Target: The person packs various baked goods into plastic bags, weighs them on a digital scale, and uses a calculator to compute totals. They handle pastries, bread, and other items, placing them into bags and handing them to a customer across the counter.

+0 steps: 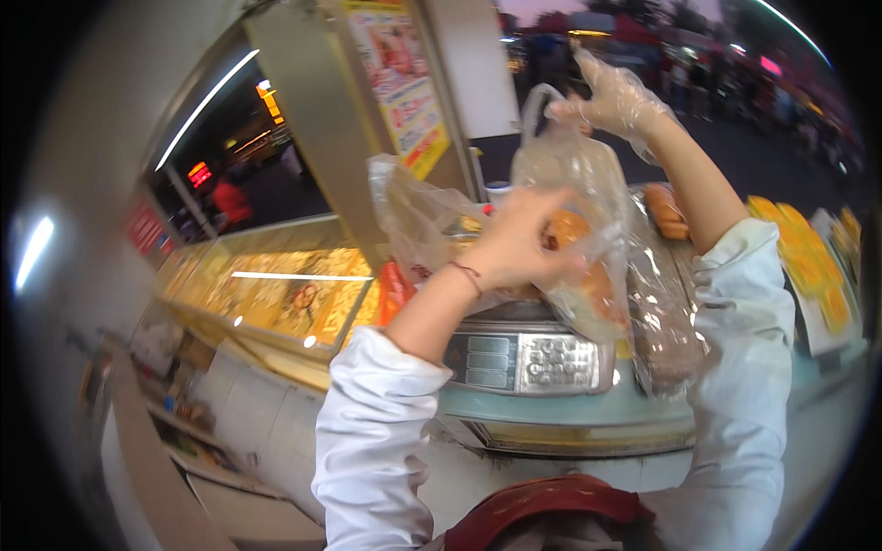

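Note:
A clear plastic bag (599, 213) with round browned bread rolls (568, 231) in it stands upright above an electronic scale (527, 361). My right hand (617, 100), in a transparent disposable glove, is at the top of this bag. Its thumb meets the plastic near a loop handle, while the index finger points up. Bare and blurred by motion, my left hand (527, 241) curves around the bag's left side, level with the rolls; its exact grip cannot be made out. Another translucent plastic bag (420, 213) lies behind my left wrist. The scale's weighing plate is mostly hidden.
Wrapped brown loaves (661, 310) lie right of the scale on the glass counter (551, 410). Yellow pastries (809, 255) are farther right. At left stands a lit display case (289, 296) of food, beside a pillar (310, 117). Several people are in the street beyond.

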{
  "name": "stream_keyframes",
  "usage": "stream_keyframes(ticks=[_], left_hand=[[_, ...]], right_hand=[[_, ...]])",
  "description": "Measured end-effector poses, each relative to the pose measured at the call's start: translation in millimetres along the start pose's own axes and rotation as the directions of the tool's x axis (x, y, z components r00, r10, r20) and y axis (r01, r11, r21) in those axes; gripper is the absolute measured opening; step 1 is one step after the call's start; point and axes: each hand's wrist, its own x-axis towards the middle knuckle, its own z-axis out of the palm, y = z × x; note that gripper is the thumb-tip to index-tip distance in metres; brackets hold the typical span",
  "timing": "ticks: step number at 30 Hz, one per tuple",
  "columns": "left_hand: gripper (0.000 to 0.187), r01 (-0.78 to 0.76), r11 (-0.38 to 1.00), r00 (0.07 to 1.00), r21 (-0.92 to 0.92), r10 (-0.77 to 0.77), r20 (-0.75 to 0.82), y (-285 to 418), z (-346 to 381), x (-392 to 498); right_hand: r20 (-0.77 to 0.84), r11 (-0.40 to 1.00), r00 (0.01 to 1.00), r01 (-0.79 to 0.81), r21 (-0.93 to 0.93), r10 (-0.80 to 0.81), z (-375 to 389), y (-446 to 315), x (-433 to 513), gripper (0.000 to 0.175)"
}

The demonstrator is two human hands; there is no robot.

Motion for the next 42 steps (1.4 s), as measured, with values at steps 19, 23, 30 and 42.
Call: stream_keyframes(ticks=[19,23,30,42], left_hand=[[0.042,0.551,0.702,0.563,-0.452,-0.712,-0.42,11,-103,65],[0.047,0.2,0.683,0.786,-0.702,-0.54,-0.301,21,-79,100],[0.057,0.061,0.469,0.997,-0.881,-0.066,0.034,43,-21,156],[0.04,0.386,0.03,0.899,-0.922,0.213,0.383,81,151,191]], right_hand=[[0.267,-0.276,0.94,-0.319,0.907,-0.212,-36,72,9,0.007],[-0.139,-0.122,0.977,0.119,0.985,-0.163,-80,86,-33,0.032],[-0.309,0.812,0.791,0.577,0.088,-0.528,-130,89,-102,0.019],[-0.06,0.981,0.997,-0.027,0.193,0.039,-92,137,-159,0.027]])
